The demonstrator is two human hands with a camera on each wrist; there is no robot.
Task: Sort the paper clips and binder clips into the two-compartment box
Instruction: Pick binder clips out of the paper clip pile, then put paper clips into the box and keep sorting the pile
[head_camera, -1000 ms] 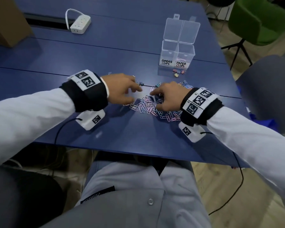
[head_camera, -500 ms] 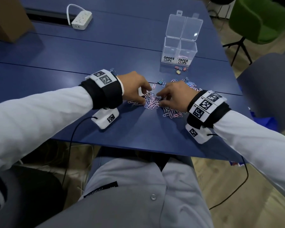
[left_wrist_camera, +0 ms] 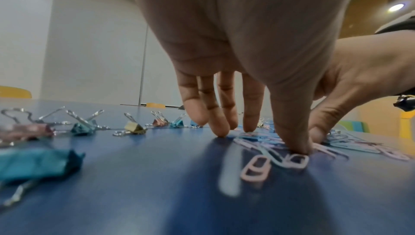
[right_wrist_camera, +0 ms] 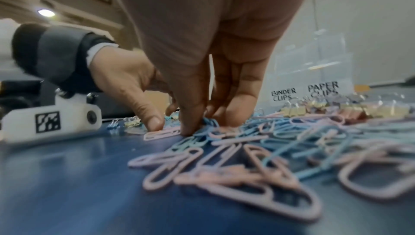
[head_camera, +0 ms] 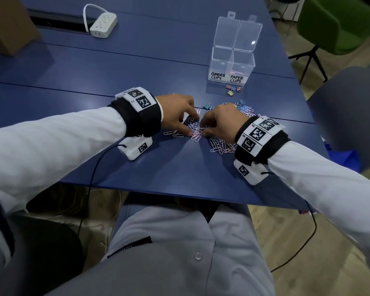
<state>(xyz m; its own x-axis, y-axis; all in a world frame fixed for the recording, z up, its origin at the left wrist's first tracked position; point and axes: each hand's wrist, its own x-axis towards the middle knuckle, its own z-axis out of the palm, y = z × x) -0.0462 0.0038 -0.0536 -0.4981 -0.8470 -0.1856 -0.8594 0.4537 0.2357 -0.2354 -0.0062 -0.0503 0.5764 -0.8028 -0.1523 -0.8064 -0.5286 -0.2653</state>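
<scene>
Left hand (head_camera: pixel 175 113) and right hand (head_camera: pixel 220 122), fingers straight, press a heap of pink and blue plastic-coated paper clips (head_camera: pixel 195 133) between them on the blue worktop (head_camera: pixel 115 82); clear two-compartment plastic box (head_camera: pixel 231 63) at one o'clock.

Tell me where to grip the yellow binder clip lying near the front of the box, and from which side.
Judging by the head view, pinch the yellow binder clip across its folded body, coming from above. The body is the bulkiest, stiffest part and stands off the table; the thin wire handles would swivel. The right hand looks nearer. Its exact tilt is too small to tell.
</scene>
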